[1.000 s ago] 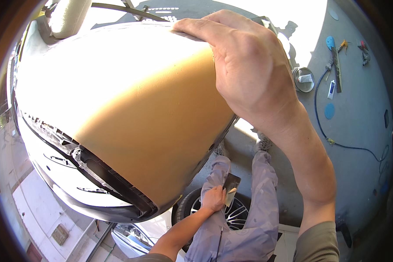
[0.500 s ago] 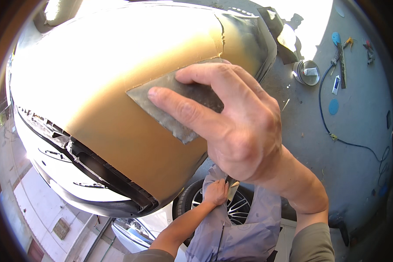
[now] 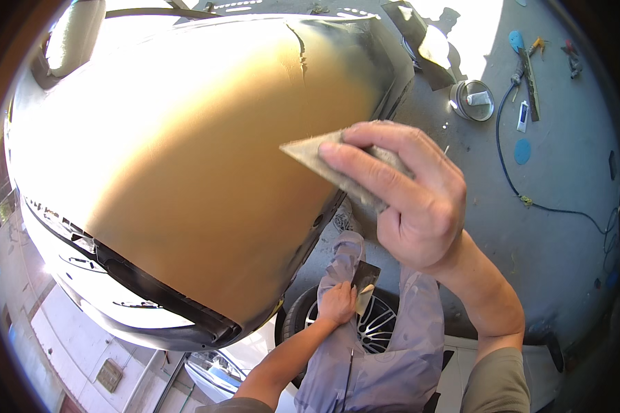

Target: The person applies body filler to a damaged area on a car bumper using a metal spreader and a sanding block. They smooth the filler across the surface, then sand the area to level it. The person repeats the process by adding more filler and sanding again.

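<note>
My right hand (image 3: 420,199) pinches a flat grey putty spreader (image 3: 317,155) between thumb and fingers. It is raised over the right edge of a large car body panel (image 3: 207,199), apart from it as far as I can see. The panel is mostly tan, with white glare at its left and a dark patch at the far right. A jagged crack-like line (image 3: 301,51) runs near its far edge. Lower down, my left hand (image 3: 339,303) is closed on a dark flat plate (image 3: 366,274), with a dab of cream-coloured paste (image 3: 366,290) beside the fingers.
A wheel (image 3: 377,323) lies below my left hand, between my legs. On the grey floor to the right are an open tin (image 3: 471,100), a white tube (image 3: 523,117), a blue disc (image 3: 522,151) and a dark hose (image 3: 508,172). Black trim (image 3: 165,286) edges the panel's near left side.
My right hand with the spreader has moved right, away from over the panel, and the spreader has tilted. The view has shifted, and more of the plate in my left hand shows.
</note>
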`<state>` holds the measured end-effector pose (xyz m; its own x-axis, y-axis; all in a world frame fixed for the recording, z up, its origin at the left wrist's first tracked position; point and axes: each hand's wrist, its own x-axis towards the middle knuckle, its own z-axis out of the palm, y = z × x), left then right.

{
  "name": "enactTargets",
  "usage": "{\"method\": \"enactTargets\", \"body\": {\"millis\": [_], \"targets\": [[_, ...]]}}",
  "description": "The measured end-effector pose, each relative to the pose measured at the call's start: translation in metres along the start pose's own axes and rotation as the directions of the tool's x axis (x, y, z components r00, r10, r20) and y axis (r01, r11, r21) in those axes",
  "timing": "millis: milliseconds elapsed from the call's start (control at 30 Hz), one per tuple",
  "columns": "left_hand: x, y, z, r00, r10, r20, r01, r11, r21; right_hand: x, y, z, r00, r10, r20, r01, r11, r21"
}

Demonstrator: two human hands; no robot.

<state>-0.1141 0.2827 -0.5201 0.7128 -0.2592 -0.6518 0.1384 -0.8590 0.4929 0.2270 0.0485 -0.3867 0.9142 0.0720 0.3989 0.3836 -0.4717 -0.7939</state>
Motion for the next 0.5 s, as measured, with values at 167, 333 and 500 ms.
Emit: {"method": "enactTargets", "body": {"millis": [167, 333, 500], "targets": [[0.001, -0.001, 0.000, 0.999, -0.024, 0.040, 0.025, 1.000, -0.007, 0.082, 0.038, -0.001, 0.999, -0.001, 0.034, 0.004, 0.997, -0.076], [0.000, -0.002, 0.003, 0.999, -0.019, 0.026, 0.019, 1.000, -0.022, 0.114, 0.022, 0.008, 0.981, 0.053, 0.189, -0.050, 0.999, -0.020], [-0.003, -0.002, 0.006, 0.999, -0.030, 0.018, 0.031, 0.999, -0.039, 0.092, 0.021, 0.022, 0.997, -0.037, 0.070, 0.041, 0.998, -0.055]]}}
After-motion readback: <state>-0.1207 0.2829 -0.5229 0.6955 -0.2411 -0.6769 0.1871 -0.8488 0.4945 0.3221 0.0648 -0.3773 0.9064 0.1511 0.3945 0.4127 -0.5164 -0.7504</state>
